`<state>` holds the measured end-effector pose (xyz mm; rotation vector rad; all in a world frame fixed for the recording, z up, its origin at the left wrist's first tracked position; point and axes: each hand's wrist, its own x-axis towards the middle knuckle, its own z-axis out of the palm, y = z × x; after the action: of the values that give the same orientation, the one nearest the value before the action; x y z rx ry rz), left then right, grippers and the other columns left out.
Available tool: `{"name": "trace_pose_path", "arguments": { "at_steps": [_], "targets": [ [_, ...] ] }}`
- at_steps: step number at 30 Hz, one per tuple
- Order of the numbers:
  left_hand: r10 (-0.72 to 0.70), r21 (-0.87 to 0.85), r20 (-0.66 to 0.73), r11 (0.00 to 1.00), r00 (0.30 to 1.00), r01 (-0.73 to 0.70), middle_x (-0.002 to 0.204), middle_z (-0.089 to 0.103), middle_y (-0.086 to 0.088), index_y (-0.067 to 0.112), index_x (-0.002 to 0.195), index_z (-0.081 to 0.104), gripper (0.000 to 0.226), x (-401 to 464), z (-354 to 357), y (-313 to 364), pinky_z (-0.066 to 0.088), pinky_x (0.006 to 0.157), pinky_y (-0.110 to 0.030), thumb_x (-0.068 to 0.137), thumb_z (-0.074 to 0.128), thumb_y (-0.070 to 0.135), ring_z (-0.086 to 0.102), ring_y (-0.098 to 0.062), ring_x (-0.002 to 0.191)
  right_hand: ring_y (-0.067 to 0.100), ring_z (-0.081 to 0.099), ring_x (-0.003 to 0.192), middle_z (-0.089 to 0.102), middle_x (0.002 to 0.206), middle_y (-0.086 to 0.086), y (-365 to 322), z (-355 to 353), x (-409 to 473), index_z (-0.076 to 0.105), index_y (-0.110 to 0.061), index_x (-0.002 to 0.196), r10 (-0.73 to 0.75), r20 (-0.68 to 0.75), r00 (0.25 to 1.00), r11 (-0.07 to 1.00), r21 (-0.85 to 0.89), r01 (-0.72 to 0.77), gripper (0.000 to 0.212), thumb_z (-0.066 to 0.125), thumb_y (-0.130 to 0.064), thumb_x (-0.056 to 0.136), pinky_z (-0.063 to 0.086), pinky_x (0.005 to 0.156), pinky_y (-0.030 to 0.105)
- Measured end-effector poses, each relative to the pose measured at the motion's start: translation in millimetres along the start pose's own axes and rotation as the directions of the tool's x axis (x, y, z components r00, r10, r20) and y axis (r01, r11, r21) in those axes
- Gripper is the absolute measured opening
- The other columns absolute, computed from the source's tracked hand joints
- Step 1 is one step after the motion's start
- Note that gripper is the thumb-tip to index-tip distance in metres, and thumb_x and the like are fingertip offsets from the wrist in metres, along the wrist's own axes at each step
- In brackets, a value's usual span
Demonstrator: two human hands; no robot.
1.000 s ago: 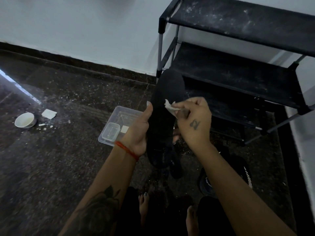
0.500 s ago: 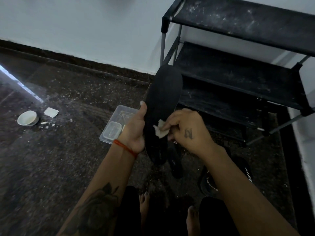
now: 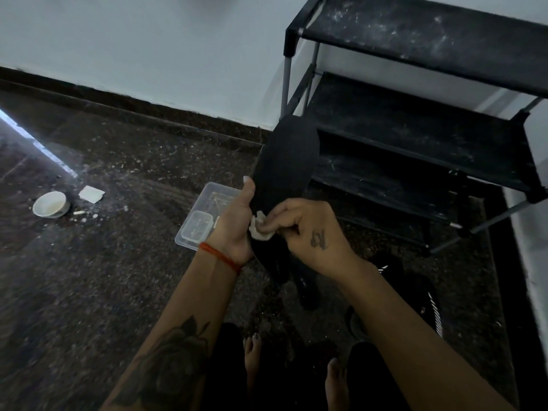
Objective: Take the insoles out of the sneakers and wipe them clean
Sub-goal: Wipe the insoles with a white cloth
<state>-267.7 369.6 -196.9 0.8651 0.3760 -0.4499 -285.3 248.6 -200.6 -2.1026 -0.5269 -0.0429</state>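
Insole (image 3: 286,161), black, likely light and floppy, stands upright before you: your left hand (image 3: 234,223) grips its lower edge, your right hand (image 3: 308,229) pinches the white wipe (image 3: 259,231) against it.

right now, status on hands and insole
Left hand holds black insole upright. Right hand pinches white wipe against its lower half. Nothing in the way.

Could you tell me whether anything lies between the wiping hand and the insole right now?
Only the white wipe, which the right hand presses against the black insole; the left hand holds the insole upright.
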Motion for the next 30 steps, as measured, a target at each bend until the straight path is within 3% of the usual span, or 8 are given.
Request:
{"name": "trace_pose_path", "arguments": {
  "at_steps": [3, 6, 9, 11, 16, 24, 27, 30],
  "targets": [
    [-0.005, 0.026, -0.015, 1.0, 1.0, 0.006, 0.073, 0.075, -0.006, 0.01, 0.09, 0.063, 0.054, 0.1, 0.0, -0.2, 0.058, 0.065, -0.026, 0.1, 0.023, 0.045, 0.072, -0.015, 0.065, 0.01, 0.065, 0.077, 0.071, 0.084, 0.004, 7.7, -10.0, -0.2, 0.076, -0.009, 0.076, 0.015, 0.091, 0.996, 0.994, -0.113, -0.005, 0.028, 0.059, 0.013, 0.07, 0.053, 0.079, 0.022],
    [-0.021, 0.019, -0.009, 1.0, 1.0, 0.021, 0.077, 0.075, -0.008, 0.011, 0.092, 0.063, 0.057, 0.3, -0.9, 2.0, 0.059, 0.064, -0.03, 0.099, 0.023, 0.05, 0.073, -0.018, 0.067, 0.016, 0.065, 0.074, 0.071, 0.078, 0.005, 14.0, -16.6, -1.1, 0.075, -0.012, 0.072, -0.002, -0.061, 0.998, 0.966, -0.256, -0.013, 0.018, 0.058, -0.005, 0.071, 0.054, 0.075, 0.034],
    [-0.066, -0.041, 0.039, 0.997, 0.997, 0.068, 0.081, 0.075, -0.012, 0.008, 0.096, 0.063, 0.061, -0.9, 1.8, 2.2, 0.06, 0.059, -0.038, 0.097, 0.022, 0.054, 0.073, -0.023, 0.069, 0.009, 0.061, 0.075, 0.07, 0.079, 0.005, 9.7, -13.6, -0.7, 0.075, -0.012, 0.076, -0.001, -0.324, 0.946, 0.976, -0.205, -0.069, 0.019, 0.056, -0.009, 0.074, 0.049, 0.074, 0.018],
    [-0.031, -0.048, 0.032, 0.998, 0.999, 0.032, 0.08, 0.075, -0.011, 0.008, 0.097, 0.062, 0.06, 1.3, 1.4, 0.0, 0.06, 0.062, -0.034, 0.099, 0.022, 0.051, 0.073, -0.021, 0.069, 0.002, 0.056, 0.077, 0.068, 0.082, 0.004, 6.7, -5.5, 0.1, 0.075, -0.012, 0.081, 0.015, -0.364, 0.931, 0.984, -0.158, -0.078, 0.024, 0.054, -0.002, 0.074, 0.043, 0.075, 0.005],
    [-0.011, 0.001, -0.006, 1.0, 1.0, 0.011, 0.079, 0.075, -0.008, 0.01, 0.093, 0.065, 0.058, 3.4, -1.8, -1.5, 0.059, 0.066, -0.029, 0.099, 0.023, 0.049, 0.073, -0.018, 0.069, 0.011, 0.061, 0.079, 0.067, 0.089, 0.005, 0.6, 12.2, -1.0, 0.074, -0.011, 0.089, 0.057, -0.154, 0.986, 0.988, -0.131, -0.078, 0.023, 0.058, 0.002, 0.079, 0.046, 0.073, 0.01],
    [0.018, 0.034, -0.029, 0.999, 0.999, -0.017, 0.074, 0.075, -0.005, 0.011, 0.089, 0.063, 0.054, 3.0, -2.0, -0.9, 0.059, 0.064, -0.027, 0.101, 0.022, 0.044, 0.073, -0.015, 0.067, 0.008, 0.064, 0.07, 0.07, 0.077, 0.005, -1.9, -12.4, -0.3, 0.075, -0.007, 0.067, 0.056, 0.088, 0.995, 0.997, -0.063, -0.05, 0.019, 0.056, -0.01, 0.067, 0.052, 0.071, 0.017],
    [0.018, 0.037, -0.009, 0.999, 1.0, -0.018, 0.071, 0.075, -0.007, 0.011, 0.088, 0.063, 0.056, 1.9, 0.9, -0.2, 0.06, 0.057, -0.028, 0.101, 0.021, 0.045, 0.072, -0.017, 0.063, 0.009, 0.063, 0.07, 0.071, 0.076, 0.002, 2.7, -17.1, 0.5, 0.075, -0.011, 0.071, 0.038, -0.174, 0.984, 0.988, -0.141, -0.063, 0.027, 0.055, -0.028, 0.072, 0.053, 0.072, 0.022],
    [-0.001, 0.006, -0.001, 1.0, 1.0, 0.001, 0.073, 0.075, -0.008, 0.01, 0.091, 0.063, 0.056, 3.2, 0.9, -0.4, 0.06, 0.056, -0.028, 0.101, 0.021, 0.046, 0.072, -0.017, 0.063, 0.004, 0.058, 0.076, 0.07, 0.084, 0.002, 5.3, -12.9, 3.5, 0.075, -0.013, 0.083, 0.099, -0.372, 0.923, 0.984, -0.101, -0.146, 0.018, 0.061, -0.004, 0.076, 0.045, 0.074, 0.008]
  ]
}}
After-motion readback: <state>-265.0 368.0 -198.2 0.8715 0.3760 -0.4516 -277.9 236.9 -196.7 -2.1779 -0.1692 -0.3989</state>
